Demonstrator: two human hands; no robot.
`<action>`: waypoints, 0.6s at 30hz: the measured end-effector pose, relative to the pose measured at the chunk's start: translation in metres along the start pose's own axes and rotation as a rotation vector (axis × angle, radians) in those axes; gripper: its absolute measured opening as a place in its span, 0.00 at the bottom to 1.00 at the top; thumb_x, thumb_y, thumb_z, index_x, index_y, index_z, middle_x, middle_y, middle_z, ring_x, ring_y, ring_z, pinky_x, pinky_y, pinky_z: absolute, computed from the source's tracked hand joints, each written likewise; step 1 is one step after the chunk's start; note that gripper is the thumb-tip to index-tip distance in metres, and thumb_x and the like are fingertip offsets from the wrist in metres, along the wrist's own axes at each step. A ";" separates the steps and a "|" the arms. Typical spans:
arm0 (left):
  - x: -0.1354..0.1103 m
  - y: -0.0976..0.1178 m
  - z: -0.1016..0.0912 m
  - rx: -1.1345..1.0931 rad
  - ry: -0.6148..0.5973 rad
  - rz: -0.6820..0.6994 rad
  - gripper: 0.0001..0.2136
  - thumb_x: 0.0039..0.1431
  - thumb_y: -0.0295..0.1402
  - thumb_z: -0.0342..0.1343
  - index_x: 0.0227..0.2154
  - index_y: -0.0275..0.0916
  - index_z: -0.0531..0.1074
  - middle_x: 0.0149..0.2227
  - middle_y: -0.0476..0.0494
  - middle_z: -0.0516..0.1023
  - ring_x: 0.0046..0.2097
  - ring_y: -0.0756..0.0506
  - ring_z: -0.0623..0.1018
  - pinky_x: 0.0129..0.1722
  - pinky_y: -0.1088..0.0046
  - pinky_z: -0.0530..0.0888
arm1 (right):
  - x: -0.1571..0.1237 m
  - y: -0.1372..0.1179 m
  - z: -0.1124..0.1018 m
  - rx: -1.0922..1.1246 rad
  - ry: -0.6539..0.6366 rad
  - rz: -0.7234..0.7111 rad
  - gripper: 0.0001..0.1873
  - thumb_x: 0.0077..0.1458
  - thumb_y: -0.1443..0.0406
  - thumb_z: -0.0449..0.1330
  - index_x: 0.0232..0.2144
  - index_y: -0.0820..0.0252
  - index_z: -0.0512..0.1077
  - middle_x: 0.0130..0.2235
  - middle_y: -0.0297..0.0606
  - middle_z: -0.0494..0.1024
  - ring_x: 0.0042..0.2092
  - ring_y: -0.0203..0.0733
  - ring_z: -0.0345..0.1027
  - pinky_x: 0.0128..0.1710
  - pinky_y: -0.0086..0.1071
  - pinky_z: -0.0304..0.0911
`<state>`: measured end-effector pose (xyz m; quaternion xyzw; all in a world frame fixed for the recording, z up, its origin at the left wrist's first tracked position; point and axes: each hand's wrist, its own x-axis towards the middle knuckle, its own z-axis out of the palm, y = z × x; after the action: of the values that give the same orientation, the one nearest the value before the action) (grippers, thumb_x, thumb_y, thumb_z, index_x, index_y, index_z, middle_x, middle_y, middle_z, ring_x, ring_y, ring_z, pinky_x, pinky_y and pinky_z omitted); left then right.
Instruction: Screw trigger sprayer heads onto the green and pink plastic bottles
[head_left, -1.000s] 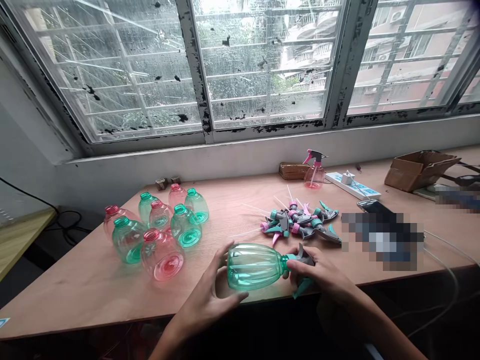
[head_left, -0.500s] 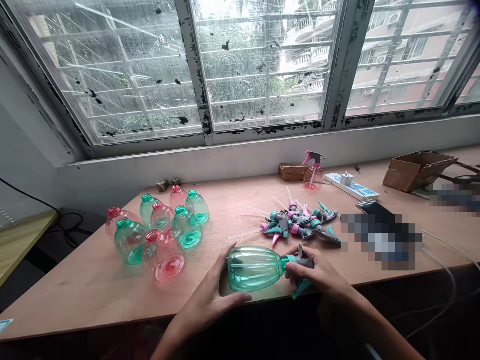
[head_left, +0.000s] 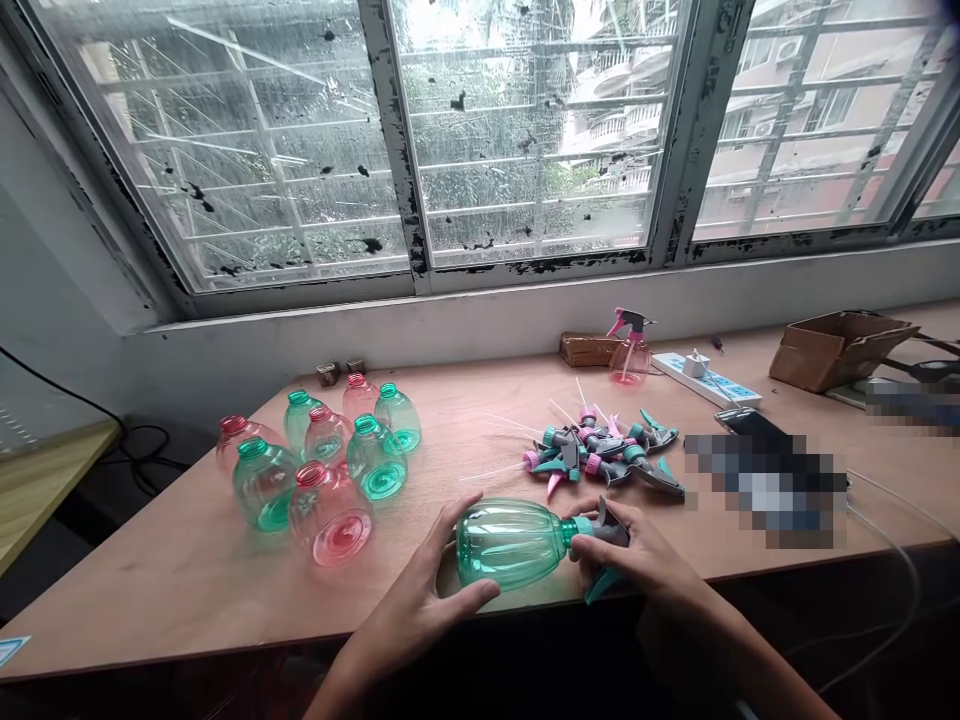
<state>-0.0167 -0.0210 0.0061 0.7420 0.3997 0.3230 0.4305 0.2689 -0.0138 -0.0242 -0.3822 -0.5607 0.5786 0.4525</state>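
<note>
Staying clasped, the right hand [head_left: 636, 548] keeps the sprayer head [head_left: 612, 527] at the neck of the green bottle [head_left: 511, 542], left hand [head_left: 426, 588] half-open round its base.

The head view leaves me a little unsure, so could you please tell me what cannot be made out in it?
In the head view:
Part of the held spray head, covered by the right hand.
Most of the dark device, blurred by pixelation.
The floor of the cardboard box, hidden by its near side.
The exact count in the pile of spray heads, which overlap.
</note>
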 end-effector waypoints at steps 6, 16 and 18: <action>0.002 -0.003 0.004 -0.050 -0.005 0.034 0.49 0.53 0.31 0.68 0.69 0.52 0.41 0.72 0.39 0.48 0.69 0.37 0.57 0.66 0.57 0.61 | 0.001 0.000 -0.001 -0.025 0.014 -0.012 0.21 0.53 0.54 0.69 0.43 0.61 0.72 0.25 0.31 0.78 0.25 0.39 0.74 0.25 0.28 0.67; 0.003 0.008 0.003 0.175 -0.008 -0.127 0.45 0.55 0.40 0.66 0.70 0.43 0.46 0.72 0.37 0.48 0.72 0.35 0.49 0.70 0.53 0.47 | -0.002 0.004 -0.002 0.034 0.088 -0.009 0.22 0.50 0.55 0.72 0.41 0.60 0.72 0.24 0.30 0.77 0.26 0.36 0.72 0.27 0.27 0.69; 0.004 0.008 0.003 0.133 0.025 -0.126 0.45 0.54 0.38 0.67 0.70 0.45 0.46 0.72 0.41 0.49 0.72 0.36 0.48 0.70 0.54 0.47 | -0.002 0.003 -0.002 0.030 0.092 -0.016 0.22 0.49 0.54 0.72 0.41 0.60 0.72 0.24 0.30 0.78 0.26 0.37 0.72 0.27 0.28 0.69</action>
<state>-0.0098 -0.0211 0.0124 0.7382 0.4713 0.2774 0.3949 0.2709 -0.0150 -0.0279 -0.3971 -0.5336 0.5653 0.4879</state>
